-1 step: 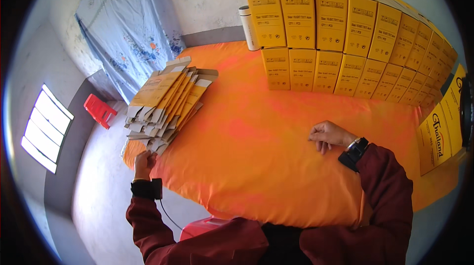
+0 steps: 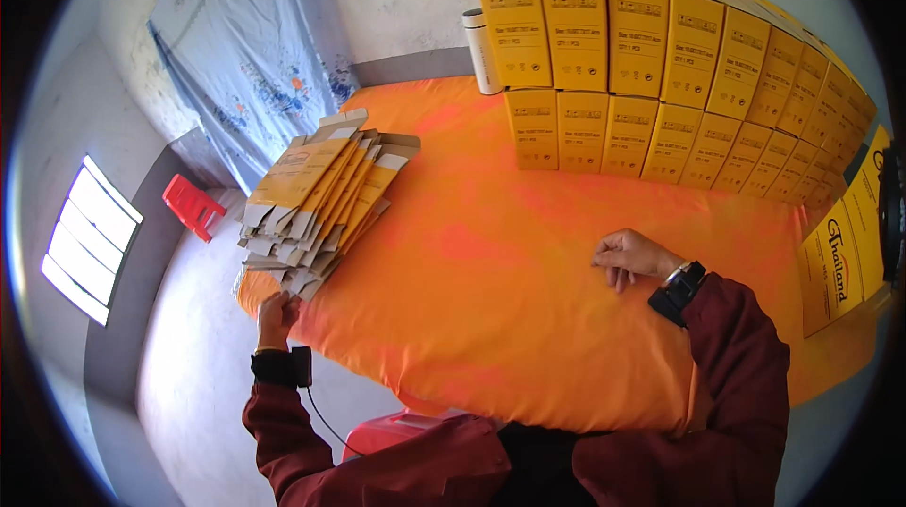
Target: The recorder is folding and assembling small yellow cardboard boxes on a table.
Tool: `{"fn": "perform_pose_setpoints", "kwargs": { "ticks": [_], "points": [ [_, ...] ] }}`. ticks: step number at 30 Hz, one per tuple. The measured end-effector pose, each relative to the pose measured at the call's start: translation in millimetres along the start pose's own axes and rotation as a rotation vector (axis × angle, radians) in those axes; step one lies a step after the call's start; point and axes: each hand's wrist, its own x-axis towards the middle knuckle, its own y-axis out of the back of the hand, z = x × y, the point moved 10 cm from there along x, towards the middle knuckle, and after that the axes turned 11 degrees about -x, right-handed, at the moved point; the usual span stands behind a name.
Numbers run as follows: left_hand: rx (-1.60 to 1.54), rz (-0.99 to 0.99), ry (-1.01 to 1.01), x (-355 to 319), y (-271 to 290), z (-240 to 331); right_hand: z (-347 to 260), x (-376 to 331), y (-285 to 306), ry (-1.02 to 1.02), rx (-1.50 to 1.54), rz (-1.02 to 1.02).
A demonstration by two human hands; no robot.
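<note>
My left hand (image 2: 276,320) is curled at the table's left edge, beside the near corner of a stack of flattened cardboard boxes (image 2: 300,177). Its fingers are closed, and whatever they may hold is hidden. The stack is yellow with grey-brown flaps and lies slightly fanned. Over the orange cloth (image 2: 491,318), right of the middle, my right hand (image 2: 630,256) has loosely bent fingers, somewhat apart, with nothing in them. Beyond it stand two tiers of upright yellow boxes (image 2: 637,44), several in each row.
A white cylinder (image 2: 482,54) stands left of the box wall. At the far right is a yellow printed panel (image 2: 835,257) beside a dark round object (image 2: 892,214). Red plastic stools (image 2: 192,208) are on the floor left and under me. A blue flowered curtain (image 2: 255,54) hangs behind.
The view has shifted very slightly. Both hands and the boxes keep their places.
</note>
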Motion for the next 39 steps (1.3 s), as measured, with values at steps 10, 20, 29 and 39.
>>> {"fn": "perform_pose_setpoints", "kwargs": {
  "ticks": [10, 20, 29, 39],
  "points": [
    [-0.164, -0.045, -0.026, -101.3, 23.5, -45.8, 4.4, -3.2, 0.0, -0.025, -0.076, 0.102],
    [0.616, 0.286, -0.917, -145.4, -65.9, 108.5, 20.0, -11.0, -1.1, 0.055, -0.022, 0.091],
    [0.978, 0.207, -0.733, -83.9, -115.2, 96.7, 25.2, -39.2, -8.0, 0.134, 0.008, 0.164],
    [0.84, 0.019, -1.344, -215.0, -245.7, 129.9, -48.9, -72.0, -34.8, 0.482, -0.277, 0.526]
  ]
}}
